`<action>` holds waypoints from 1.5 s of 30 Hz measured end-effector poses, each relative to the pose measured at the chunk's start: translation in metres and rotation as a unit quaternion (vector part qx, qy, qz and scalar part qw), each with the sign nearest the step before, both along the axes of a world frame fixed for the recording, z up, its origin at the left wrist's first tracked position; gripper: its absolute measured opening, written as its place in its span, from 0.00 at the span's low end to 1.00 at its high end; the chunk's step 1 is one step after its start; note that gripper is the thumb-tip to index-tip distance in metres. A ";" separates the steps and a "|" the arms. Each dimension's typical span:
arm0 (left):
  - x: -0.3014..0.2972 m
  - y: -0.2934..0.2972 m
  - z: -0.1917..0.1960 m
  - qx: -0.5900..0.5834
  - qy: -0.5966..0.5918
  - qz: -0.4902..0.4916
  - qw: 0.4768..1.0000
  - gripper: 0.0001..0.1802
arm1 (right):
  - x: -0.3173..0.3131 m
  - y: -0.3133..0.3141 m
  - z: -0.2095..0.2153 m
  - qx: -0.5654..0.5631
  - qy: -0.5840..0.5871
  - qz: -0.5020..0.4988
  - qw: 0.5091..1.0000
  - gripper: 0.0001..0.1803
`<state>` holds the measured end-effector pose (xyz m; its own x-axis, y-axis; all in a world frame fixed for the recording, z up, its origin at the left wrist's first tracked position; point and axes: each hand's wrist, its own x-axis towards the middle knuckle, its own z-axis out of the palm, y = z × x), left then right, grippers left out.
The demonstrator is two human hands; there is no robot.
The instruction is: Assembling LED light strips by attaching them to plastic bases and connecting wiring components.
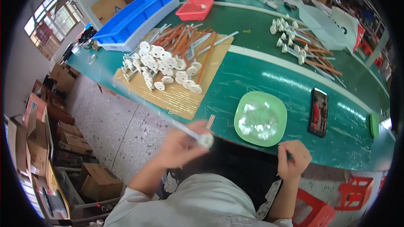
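Left grip (179,147): I have it closed on a white-ended rod (189,132), thumb and fingers pinched near its pale disc (206,141). Blur hides the exact contact. The piece is in the air by the bench's near edge, to the left of the green dish, its stem slanting away to the upper left.

Right grip (294,159): fingers curled in, just off the dish's lower right corner. I cannot tell whether the tips meet or pinch something small.

Handling, my estimate: light; stem thin and stiff; disc probably hard, smooth plastic, a little slippery. I would take the stem close behind the disc, or the disc by its rim, since a far hold would let the head swing.

Just ahead: green dish (283,117) with clear, glossy contents, kind uncertain; phone (319,112) lying to its right.

Farther out on the green bench (227,75): heap of disc-ended rods (158,61) on a cardboard sheet (185,106), discs toward me; a second bunch (313,51) at far right; blue tray (139,19) and red basket (194,15) behind.
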<state>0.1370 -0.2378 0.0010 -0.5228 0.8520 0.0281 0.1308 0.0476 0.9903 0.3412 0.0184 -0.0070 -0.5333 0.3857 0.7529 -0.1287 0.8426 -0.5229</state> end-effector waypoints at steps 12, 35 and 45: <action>-0.234 -0.087 0.093 -0.169 0.312 0.336 0.873 0.18 | -0.016 0.023 -0.011 -0.103 -0.108 -0.059 0.987 0.04; -0.309 -0.015 0.128 -0.206 0.532 0.269 0.776 0.12 | -0.003 0.028 -0.009 -0.173 -0.051 -0.087 0.980 0.05; -0.198 0.128 0.170 -0.246 0.676 0.024 0.694 0.13 | -0.004 0.035 -0.014 -0.137 -0.079 -0.037 0.987 0.05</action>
<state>-0.0613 -0.1100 0.1705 -0.3310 0.9145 0.2326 0.9112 0.3738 -0.1732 0.3375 0.0533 -0.0210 -0.5986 0.6055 0.5244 0.0298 0.6710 -0.7408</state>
